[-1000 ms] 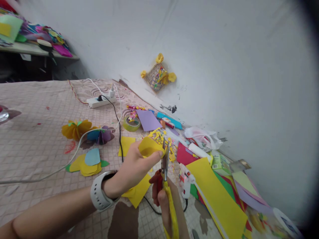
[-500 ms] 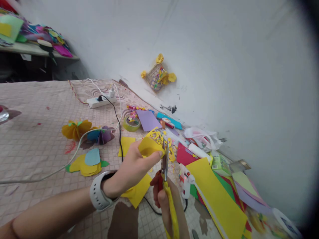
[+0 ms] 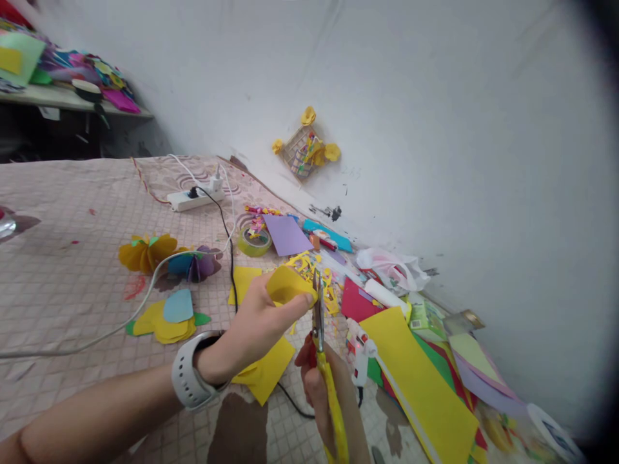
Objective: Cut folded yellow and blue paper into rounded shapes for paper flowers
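Note:
Between the thumb and fingers of my left hand (image 3: 264, 322) is a curved piece of yellow paper (image 3: 286, 283). My right hand (image 3: 319, 386) is wrapped round scissors (image 3: 318, 322) with yellow and red handles. Their blades point up and away, nearly closed, at the right edge of the yellow piece. Whether they touch the paper I cannot tell. Yellow paper scraps (image 3: 329, 293) lie on the table behind the blades. Below my left hand are more yellow sheets (image 3: 271, 370). Left of it rest cut yellow petals (image 3: 175, 328) with a light blue piece (image 3: 178, 305) on top.
A white glue gun (image 3: 360, 361) with a black cord lies right of the scissors, beside a long yellow sheet (image 3: 420, 380). A power strip (image 3: 196, 196), tape roll (image 3: 254, 241) and paper flowers (image 3: 147, 252) are farther back. A white cable (image 3: 145, 303) crosses the table's left side.
The scissor blades have come closer together and shifted slightly left. My left hand keeps its hold on the yellow paper, almost in the same place.

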Tool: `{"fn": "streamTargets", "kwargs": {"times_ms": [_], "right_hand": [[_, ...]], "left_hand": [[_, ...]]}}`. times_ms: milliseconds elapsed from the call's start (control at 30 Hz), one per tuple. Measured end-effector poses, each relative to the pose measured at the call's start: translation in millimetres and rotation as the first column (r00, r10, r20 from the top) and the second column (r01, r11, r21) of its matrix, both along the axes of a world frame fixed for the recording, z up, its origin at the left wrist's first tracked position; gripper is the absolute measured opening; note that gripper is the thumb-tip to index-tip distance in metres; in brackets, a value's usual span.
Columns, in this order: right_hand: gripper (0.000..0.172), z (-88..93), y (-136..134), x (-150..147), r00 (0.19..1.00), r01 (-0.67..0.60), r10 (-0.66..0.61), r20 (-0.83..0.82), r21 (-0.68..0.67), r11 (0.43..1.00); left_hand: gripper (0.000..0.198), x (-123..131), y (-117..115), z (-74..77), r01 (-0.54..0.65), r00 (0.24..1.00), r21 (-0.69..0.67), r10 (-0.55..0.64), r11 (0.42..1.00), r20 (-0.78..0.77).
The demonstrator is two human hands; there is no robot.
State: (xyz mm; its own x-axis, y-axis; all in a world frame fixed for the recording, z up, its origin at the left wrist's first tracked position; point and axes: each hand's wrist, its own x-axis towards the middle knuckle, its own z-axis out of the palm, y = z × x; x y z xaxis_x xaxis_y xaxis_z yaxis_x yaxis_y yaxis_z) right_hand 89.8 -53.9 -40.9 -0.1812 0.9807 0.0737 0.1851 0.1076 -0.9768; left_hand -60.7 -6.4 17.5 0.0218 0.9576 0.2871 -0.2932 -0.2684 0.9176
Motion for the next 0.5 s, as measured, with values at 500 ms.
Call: {"fn": "streamTargets", "kwargs": {"times_ms": [500], "right_hand": [[0.044,21.5,4,58,0.978,0.122,-0.156,0.137,0.23,0.965]], "left_hand": [[0.019,-48,-23,-68.2,0.007,0.767,-0.103,-0.072,0.995,-0.638]]}}
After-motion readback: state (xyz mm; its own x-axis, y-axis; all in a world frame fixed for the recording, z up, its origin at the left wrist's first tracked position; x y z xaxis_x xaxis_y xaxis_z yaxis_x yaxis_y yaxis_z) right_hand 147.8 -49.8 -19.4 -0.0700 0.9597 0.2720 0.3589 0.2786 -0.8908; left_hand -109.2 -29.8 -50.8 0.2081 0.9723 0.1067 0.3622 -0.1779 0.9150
